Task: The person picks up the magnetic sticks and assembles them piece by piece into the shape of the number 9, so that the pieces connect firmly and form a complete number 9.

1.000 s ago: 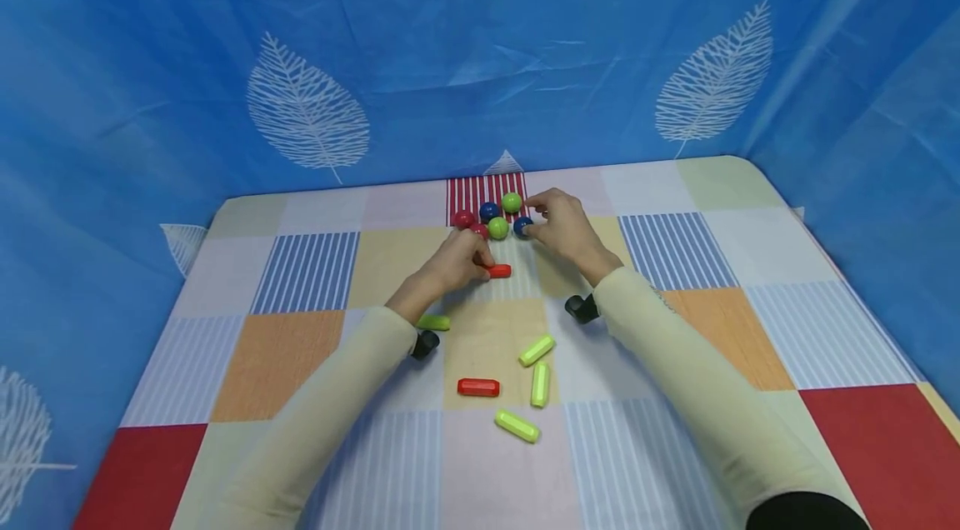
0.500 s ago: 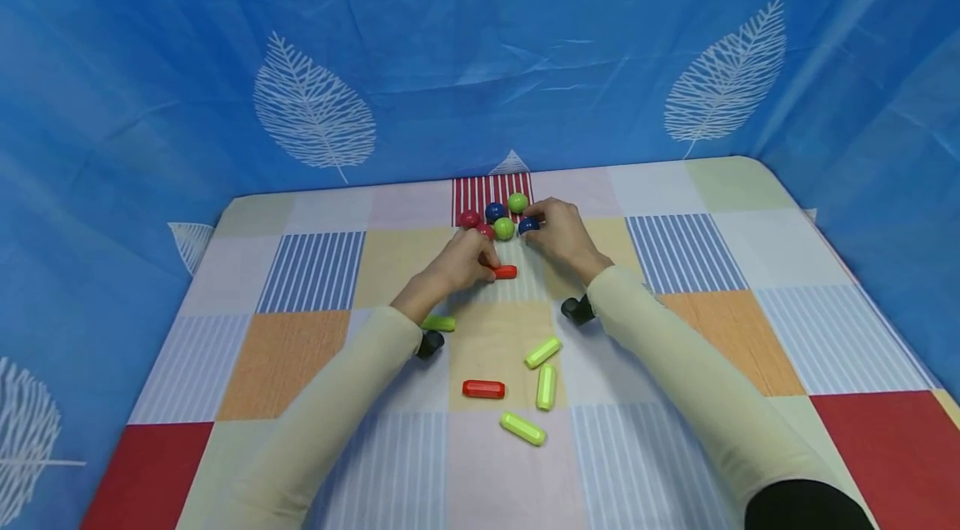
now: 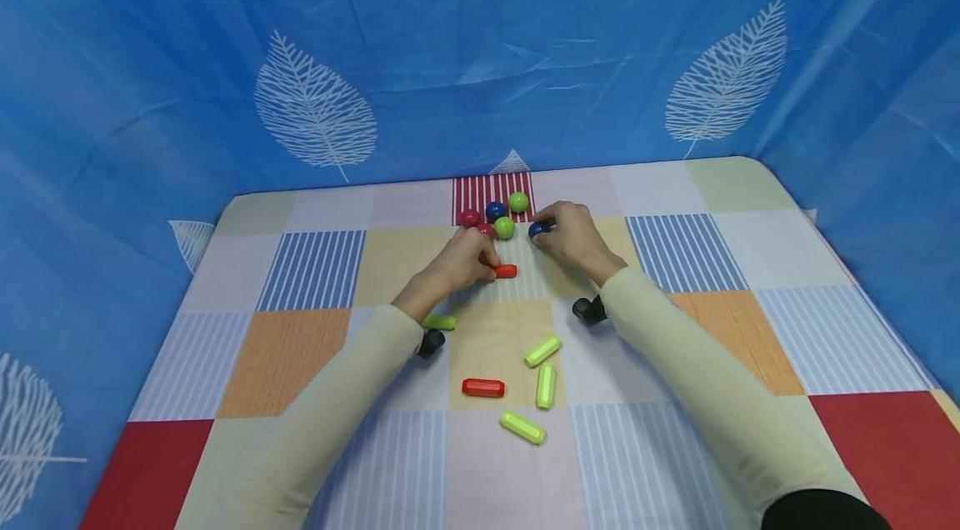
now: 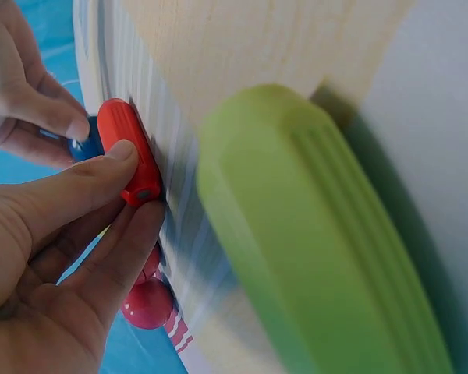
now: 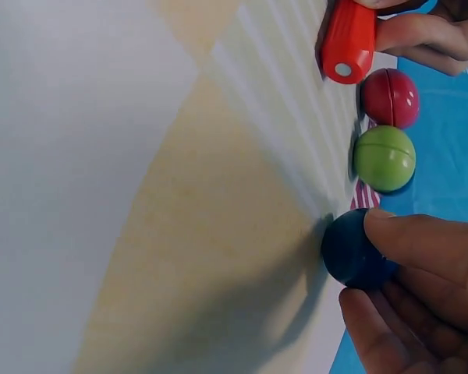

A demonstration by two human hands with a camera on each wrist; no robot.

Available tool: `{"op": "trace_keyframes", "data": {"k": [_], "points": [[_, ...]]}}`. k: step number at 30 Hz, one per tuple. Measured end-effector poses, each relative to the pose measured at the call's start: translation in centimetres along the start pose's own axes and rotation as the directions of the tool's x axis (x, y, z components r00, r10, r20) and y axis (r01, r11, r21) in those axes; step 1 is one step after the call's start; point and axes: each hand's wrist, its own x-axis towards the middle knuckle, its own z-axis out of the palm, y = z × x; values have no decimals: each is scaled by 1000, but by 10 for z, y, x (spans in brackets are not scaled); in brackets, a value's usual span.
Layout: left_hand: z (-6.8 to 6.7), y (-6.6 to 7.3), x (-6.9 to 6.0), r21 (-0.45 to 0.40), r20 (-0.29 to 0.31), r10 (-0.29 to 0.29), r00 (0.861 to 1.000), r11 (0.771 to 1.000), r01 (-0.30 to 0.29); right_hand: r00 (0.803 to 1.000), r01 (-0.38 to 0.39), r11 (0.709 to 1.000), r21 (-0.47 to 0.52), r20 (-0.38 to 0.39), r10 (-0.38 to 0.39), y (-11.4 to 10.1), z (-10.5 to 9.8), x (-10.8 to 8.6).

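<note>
The left hand (image 3: 463, 261) has a narrow grip, thumb and fingertips pinching one end of a red stick (image 3: 507, 271) in the far middle of the patchwork surface (image 3: 300, 347). To its right and a little farther, the right hand (image 3: 572, 234) pinches a dark blue ball (image 3: 538, 230) between thumb and fingers, its grip about as wide as the ball.

Left of that ball, and apart from it, five more sit close together: a near green ball (image 3: 504, 227), a far green ball (image 3: 518, 202), a second blue ball (image 3: 495, 211) and two red balls (image 3: 470, 218) on the left.

Just beside the left wrist lies a green stick (image 3: 441, 322), partly hidden by the arm. Nearer, a second red stick (image 3: 483, 387) lies left of three green sticks (image 3: 546, 387). A blue curtain (image 3: 480, 55) with white leaf prints stands behind the far edge.
</note>
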Motion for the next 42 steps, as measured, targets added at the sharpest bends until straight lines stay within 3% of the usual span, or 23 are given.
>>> {"op": "trace_keyframes", "data": {"k": [15, 30, 42], "points": [[0, -1, 2, 6, -4, -25, 1000, 1000, 25, 1000, -16, 1000, 2, 5, 16, 13, -8, -29], [-2, -1, 1, -18, -3, -6, 1000, 1000, 6, 992, 89, 996, -4, 89, -88, -14, 10, -45], [-2, -1, 1, 14, 15, -13, 1000, 1000, 13, 992, 82, 997, -10, 100, -81, -18, 13, -45]]}}
